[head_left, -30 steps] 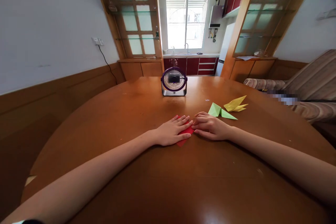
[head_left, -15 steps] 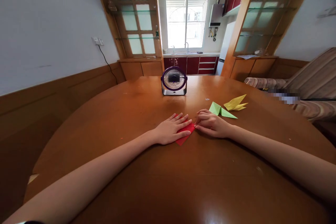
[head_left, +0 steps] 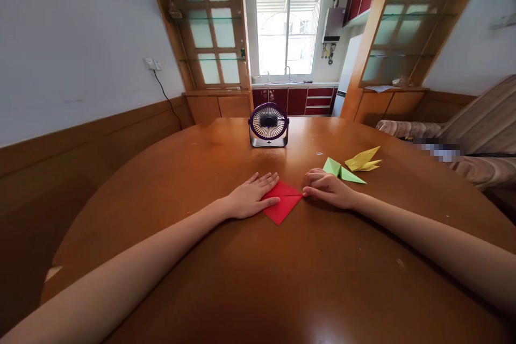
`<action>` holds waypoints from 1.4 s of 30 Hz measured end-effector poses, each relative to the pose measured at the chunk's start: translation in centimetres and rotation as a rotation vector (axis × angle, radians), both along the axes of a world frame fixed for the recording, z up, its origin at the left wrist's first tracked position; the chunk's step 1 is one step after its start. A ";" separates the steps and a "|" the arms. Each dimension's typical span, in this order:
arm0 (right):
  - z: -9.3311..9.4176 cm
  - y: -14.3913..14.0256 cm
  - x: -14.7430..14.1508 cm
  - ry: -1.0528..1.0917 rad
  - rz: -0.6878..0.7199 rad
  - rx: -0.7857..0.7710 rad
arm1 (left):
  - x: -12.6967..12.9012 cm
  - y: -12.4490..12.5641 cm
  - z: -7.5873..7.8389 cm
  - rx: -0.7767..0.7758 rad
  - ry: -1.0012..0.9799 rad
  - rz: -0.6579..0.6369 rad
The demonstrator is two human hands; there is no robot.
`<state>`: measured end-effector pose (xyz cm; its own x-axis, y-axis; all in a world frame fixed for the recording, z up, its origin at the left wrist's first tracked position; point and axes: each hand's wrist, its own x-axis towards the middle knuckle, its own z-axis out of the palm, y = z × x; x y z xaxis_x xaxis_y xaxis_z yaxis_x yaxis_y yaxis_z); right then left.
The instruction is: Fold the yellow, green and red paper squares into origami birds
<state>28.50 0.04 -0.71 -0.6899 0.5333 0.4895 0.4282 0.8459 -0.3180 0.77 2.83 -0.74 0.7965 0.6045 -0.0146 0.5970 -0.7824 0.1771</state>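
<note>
A folded red origami paper (head_left: 284, 207) lies flat on the brown table (head_left: 258, 279), with a crease line running toward its right corner. My left hand (head_left: 252, 196) rests flat on the paper's left part, fingers stretched out, hiding that side. With curled fingers, my right hand (head_left: 327, 189) pinches the pointed right corner of the paper between thumb and forefinger. Just behind the right hand sits a folded light green paper (head_left: 338, 171). Farther back to the right is a folded yellow paper (head_left: 363, 161).
A small purple desk fan (head_left: 269, 124) stands at the table's far middle. On the right, beyond the table edge, is a striped sofa (head_left: 475, 123). A wall (head_left: 80, 54) with a socket and cord is on the left.
My left hand has slid left across the red paper, uncovering more of it and its crease. The right hand stays at the right corner, its fingers a little more curled.
</note>
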 end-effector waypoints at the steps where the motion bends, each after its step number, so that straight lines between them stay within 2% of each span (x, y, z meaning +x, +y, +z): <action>1: 0.0 0.0 0.0 0.002 -0.004 -0.006 | 0.0 0.0 0.0 0.000 -0.009 -0.002; 6: -0.1 0.0 -0.1 0.023 -0.072 -0.031 | 0.2 0.1 0.0 0.071 -0.049 -0.003; 13: -0.3 -0.1 -0.3 0.029 -0.187 0.023 | 0.4 -0.1 0.6 0.283 -0.041 -0.049; 17: -0.3 -0.4 -0.6 0.006 -0.220 0.043 | 0.3 -0.1 0.3 0.462 -0.013 -0.115; 21: -0.1 -1.0 -1.2 0.049 -0.234 -0.043 | 0.5 -0.1 0.2 0.595 -0.047 -0.185; 24: -0.1 -1.4 -1.6 0.081 -0.240 -0.111 | 0.7 -0.3 0.5 0.689 -0.055 -0.186; 28: -0.5 -1.2 -2.0 0.233 -0.316 -0.282 | 0.8 -0.5 0.6 0.747 -0.069 -0.184; 30: -0.6 -1.1 -2.0 0.314 -0.309 -0.377 | 0.8 -0.6 0.6 0.714 -0.122 -0.165; 33: -0.6 -1.1 -2.2 0.433 -0.187 -0.476 | 0.8 -0.9 0.8 0.555 -0.306 -0.098; 37: -0.5 -1.6 -2.6 0.495 -0.048 -0.509 | 1.4 -1.6 1.4 0.211 -0.654 0.081; 42: -0.7 -2.0 -3.0 0.398 -0.022 -0.424 | 2.5 -2.2 1.1 -0.274 -1.009 0.221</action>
<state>25.55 -1.98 -1.40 -0.4830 0.7514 0.4496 0.2227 0.6019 -0.7669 3.27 0.64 0.36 0.3893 0.8133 0.4324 0.2001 -0.5329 0.8222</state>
